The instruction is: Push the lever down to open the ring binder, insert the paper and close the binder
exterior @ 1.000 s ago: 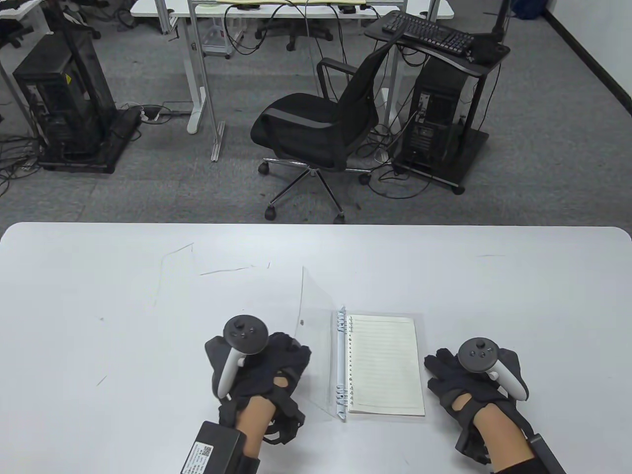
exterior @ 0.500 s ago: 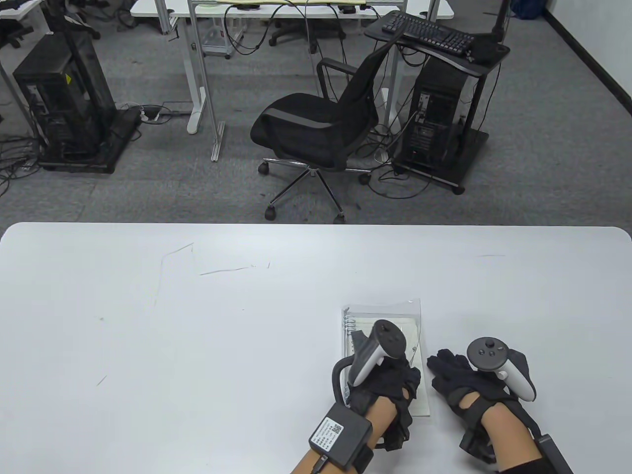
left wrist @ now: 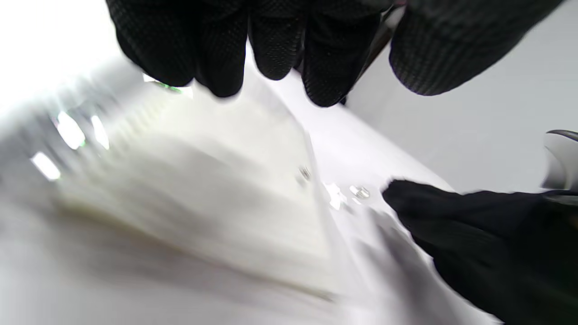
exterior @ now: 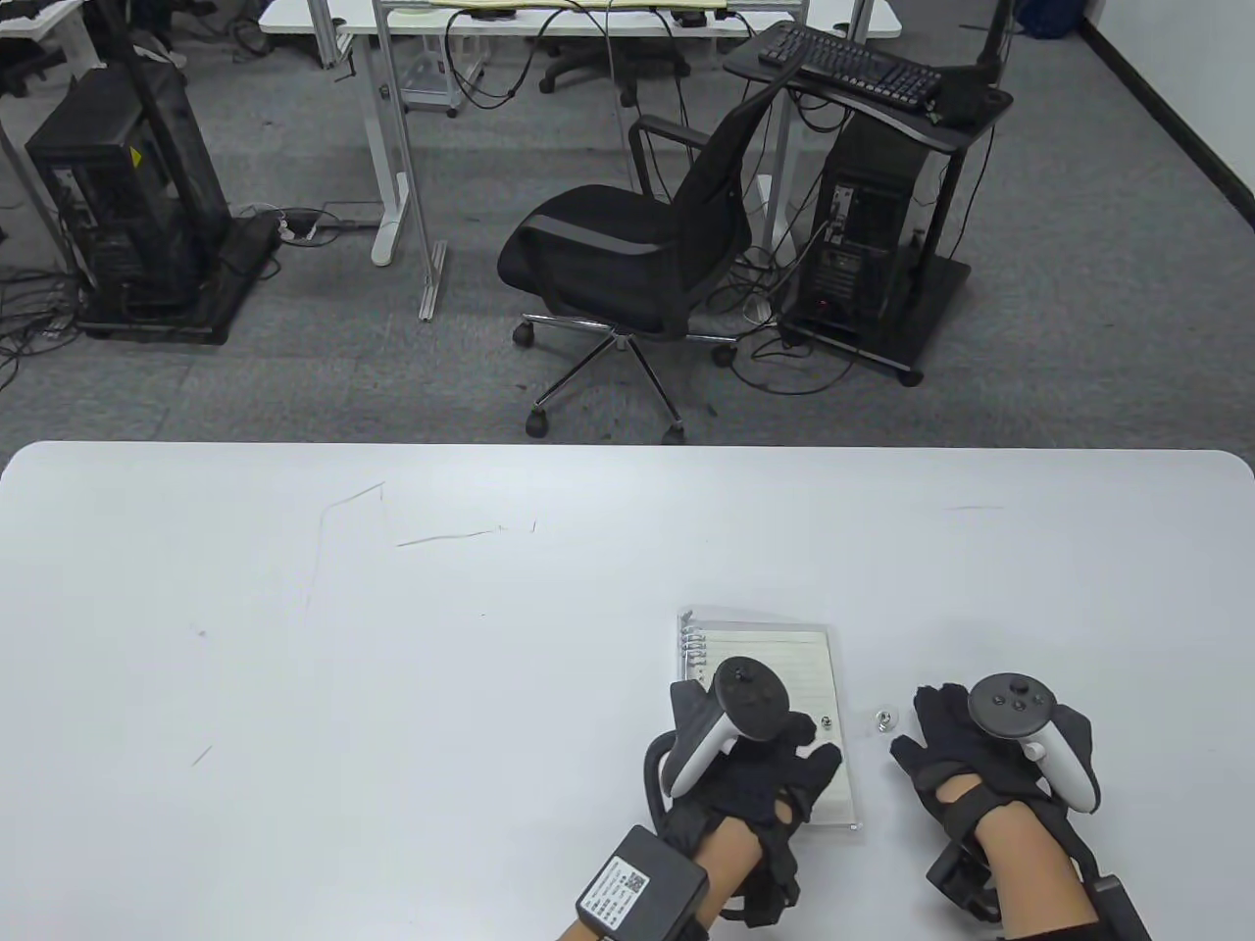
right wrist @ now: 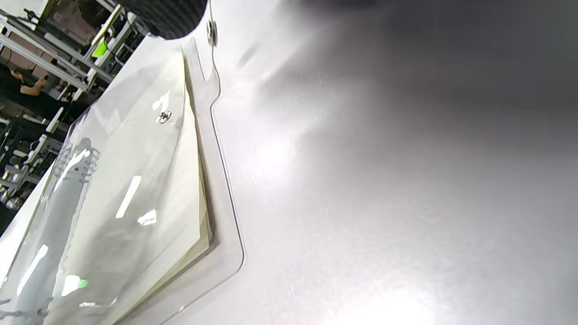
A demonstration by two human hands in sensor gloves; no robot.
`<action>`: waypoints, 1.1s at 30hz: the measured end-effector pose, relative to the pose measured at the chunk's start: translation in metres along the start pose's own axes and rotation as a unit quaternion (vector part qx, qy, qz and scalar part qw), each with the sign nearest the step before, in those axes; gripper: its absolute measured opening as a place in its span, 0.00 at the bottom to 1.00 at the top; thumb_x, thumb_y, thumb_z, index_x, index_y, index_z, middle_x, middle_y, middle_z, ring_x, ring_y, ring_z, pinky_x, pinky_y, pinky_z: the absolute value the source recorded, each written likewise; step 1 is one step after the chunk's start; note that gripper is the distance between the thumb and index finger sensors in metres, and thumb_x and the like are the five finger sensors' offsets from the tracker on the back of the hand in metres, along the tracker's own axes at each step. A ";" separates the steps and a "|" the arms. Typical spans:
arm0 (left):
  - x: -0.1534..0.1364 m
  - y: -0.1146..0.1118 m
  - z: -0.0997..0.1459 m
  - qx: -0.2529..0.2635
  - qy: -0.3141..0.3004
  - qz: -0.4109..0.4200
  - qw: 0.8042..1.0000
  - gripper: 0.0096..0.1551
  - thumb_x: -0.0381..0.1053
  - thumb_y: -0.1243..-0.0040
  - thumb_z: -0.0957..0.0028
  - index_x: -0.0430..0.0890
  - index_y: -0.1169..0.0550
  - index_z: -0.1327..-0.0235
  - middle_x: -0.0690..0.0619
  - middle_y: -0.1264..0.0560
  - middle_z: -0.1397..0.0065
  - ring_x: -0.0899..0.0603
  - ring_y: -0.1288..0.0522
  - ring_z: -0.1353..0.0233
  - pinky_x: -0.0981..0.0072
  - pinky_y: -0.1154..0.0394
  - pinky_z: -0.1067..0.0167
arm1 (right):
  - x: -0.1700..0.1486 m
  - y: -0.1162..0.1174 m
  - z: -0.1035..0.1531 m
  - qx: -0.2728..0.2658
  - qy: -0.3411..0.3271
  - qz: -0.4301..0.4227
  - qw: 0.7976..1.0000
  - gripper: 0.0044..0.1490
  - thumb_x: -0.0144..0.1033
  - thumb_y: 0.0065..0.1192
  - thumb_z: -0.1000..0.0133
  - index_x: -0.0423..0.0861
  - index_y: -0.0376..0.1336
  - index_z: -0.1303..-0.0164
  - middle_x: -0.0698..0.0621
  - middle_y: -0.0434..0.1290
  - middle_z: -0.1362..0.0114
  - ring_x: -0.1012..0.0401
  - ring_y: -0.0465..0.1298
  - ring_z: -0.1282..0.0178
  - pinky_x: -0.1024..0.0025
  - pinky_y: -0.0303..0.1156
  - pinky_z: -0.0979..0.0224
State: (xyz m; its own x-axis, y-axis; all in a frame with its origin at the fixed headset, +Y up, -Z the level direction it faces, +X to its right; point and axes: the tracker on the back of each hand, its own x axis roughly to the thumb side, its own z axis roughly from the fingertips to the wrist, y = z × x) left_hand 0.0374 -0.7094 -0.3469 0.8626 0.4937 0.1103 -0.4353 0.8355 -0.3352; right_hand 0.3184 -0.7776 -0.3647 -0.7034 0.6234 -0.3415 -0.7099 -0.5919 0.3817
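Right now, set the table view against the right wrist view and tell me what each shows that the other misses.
Only the table view shows both gloved hands: the left hand resting on the closed ring binder, the right hand on the table beside it, plus the office chair beyond. Only the right wrist view shows the paper stack's edge under the clear cover and the back cover's rim sticking out past it. Both show the binder's rings, the cover's snap button and the snap tab lying on the table.

Beyond the white table [exterior: 294, 588], a black office chair [exterior: 627, 245], keyboard [exterior: 848, 64] and, seemingly, computer towers [exterior: 118, 196].
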 end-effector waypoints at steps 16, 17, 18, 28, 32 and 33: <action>-0.084 -0.045 -0.004 -0.091 0.018 -0.051 0.994 0.46 0.75 0.50 0.51 0.73 0.59 0.27 0.67 0.74 0.18 0.40 0.76 0.19 0.39 0.67 0.28 | 0.020 0.024 -0.009 0.063 -0.111 0.010 0.992 0.46 0.41 0.50 0.40 0.51 0.33 0.19 0.52 0.24 0.14 0.49 0.23 0.20 0.42 0.26 0.27; -0.085 -0.045 -0.004 -0.088 0.017 -0.053 0.995 0.47 0.76 0.50 0.52 0.74 0.59 0.27 0.67 0.74 0.19 0.40 0.76 0.19 0.39 0.67 0.28 | 0.022 0.025 -0.009 0.068 -0.115 0.022 0.991 0.45 0.40 0.50 0.40 0.51 0.33 0.19 0.52 0.23 0.14 0.49 0.23 0.20 0.42 0.25 0.27; -0.085 -0.045 -0.005 -0.091 0.017 -0.051 0.994 0.47 0.76 0.50 0.52 0.74 0.59 0.27 0.67 0.74 0.19 0.39 0.76 0.19 0.39 0.67 0.28 | 0.023 0.027 -0.010 0.069 -0.117 0.032 0.990 0.45 0.40 0.49 0.40 0.52 0.32 0.19 0.53 0.23 0.15 0.50 0.22 0.20 0.42 0.25 0.27; -0.082 -0.044 -0.005 -0.101 0.019 -0.050 0.993 0.46 0.75 0.50 0.51 0.73 0.59 0.27 0.67 0.75 0.19 0.39 0.76 0.19 0.40 0.67 0.27 | 0.038 0.050 -0.016 0.039 -0.096 0.144 0.984 0.46 0.43 0.50 0.40 0.52 0.32 0.20 0.54 0.23 0.16 0.51 0.22 0.21 0.43 0.25 0.28; -0.081 -0.044 -0.005 -0.102 0.019 -0.050 0.993 0.46 0.75 0.50 0.51 0.73 0.58 0.27 0.66 0.75 0.19 0.39 0.76 0.19 0.40 0.67 0.27 | 0.041 0.054 -0.019 0.034 -0.084 0.162 0.983 0.45 0.44 0.50 0.40 0.52 0.34 0.20 0.54 0.23 0.16 0.50 0.23 0.21 0.43 0.26 0.27; -0.081 -0.044 -0.005 -0.102 0.019 -0.050 0.993 0.46 0.75 0.50 0.51 0.73 0.58 0.27 0.66 0.75 0.19 0.39 0.76 0.19 0.40 0.67 0.27 | 0.042 0.055 -0.018 0.029 -0.077 0.165 0.983 0.45 0.44 0.50 0.40 0.53 0.34 0.20 0.54 0.24 0.15 0.50 0.24 0.20 0.43 0.26 0.27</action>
State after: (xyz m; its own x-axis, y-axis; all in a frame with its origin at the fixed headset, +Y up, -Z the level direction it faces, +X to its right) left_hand -0.0125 -0.7873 -0.3457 0.9099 0.3975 0.1187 -0.2884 0.8118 -0.5078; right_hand 0.2494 -0.7932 -0.3739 -0.8783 0.4746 -0.0577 -0.4370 -0.7481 0.4994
